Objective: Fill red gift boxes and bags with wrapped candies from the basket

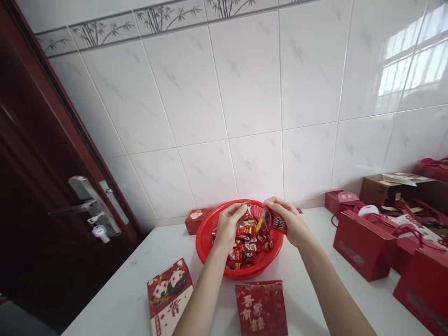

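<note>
My left hand [228,225] is over the left side of a red plastic basket [200,239], its thumb and fingers pinched at the top of a small red wrapped candy [248,212]. Over the basket's right rim, my right hand [289,220] grips a red candy packet [277,222] with black and white lettering. Below both hands, several red and gold wrapped candies [247,245] lie heaped in the basket. Nearer to me stands a dark red gift box [262,308] with pale lettering; my hands are apart from it.
A flat red and cream box [171,296] with cartoon figures lies at left. Behind the basket is a small red box [196,221]. Red gift boxes [366,245] with ribbons and an open cardboard box [373,190] stand at right. A tiled wall [255,163] closes the back; a door handle [86,207] is left.
</note>
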Available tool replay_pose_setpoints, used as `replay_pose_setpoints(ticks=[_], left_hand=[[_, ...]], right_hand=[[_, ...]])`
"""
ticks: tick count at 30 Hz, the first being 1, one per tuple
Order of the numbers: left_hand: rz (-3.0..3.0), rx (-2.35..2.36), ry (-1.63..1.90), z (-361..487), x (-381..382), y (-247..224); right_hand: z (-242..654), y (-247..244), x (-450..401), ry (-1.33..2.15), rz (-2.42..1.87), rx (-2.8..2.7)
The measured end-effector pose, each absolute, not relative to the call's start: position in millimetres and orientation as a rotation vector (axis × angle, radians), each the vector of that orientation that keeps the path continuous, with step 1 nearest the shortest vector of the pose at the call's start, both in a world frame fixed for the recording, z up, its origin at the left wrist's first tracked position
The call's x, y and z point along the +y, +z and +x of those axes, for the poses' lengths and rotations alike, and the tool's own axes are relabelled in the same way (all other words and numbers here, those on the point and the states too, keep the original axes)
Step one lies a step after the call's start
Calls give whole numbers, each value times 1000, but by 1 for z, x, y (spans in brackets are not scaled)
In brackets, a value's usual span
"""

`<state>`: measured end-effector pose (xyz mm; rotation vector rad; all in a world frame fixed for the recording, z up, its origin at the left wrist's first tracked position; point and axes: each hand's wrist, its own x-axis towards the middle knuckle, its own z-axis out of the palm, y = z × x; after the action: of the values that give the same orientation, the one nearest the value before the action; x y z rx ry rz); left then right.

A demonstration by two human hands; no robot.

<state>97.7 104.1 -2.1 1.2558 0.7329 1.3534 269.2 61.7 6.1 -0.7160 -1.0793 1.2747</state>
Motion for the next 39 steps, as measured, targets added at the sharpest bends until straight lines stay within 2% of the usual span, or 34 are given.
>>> replay_pose_setpoints(ticks=[4, 8, 14, 22, 32, 35, 39], left_hand=[[1204, 718, 1519, 95, 60, 7], [1316, 717, 1628, 87, 27, 11], [1387, 676, 1631, 76, -4, 15], [1563, 630, 1356, 61, -13, 20], [1728, 753, 1457, 58, -11, 16], [1681, 749, 1412, 59, -7, 15], [1593, 791, 1402, 59, -4, 14]], right_hand=[[271, 22, 27, 1192, -764, -1536], [261, 29, 4, 1167, -713, -1720], [245, 30, -16, 1060, -752, -1783], [242, 31, -25, 1039, -740, -1742], [237, 28, -24, 954, -833, -1800], [236, 25, -23, 716, -872, -1825], [235, 18, -20, 70, -920, -1843]])
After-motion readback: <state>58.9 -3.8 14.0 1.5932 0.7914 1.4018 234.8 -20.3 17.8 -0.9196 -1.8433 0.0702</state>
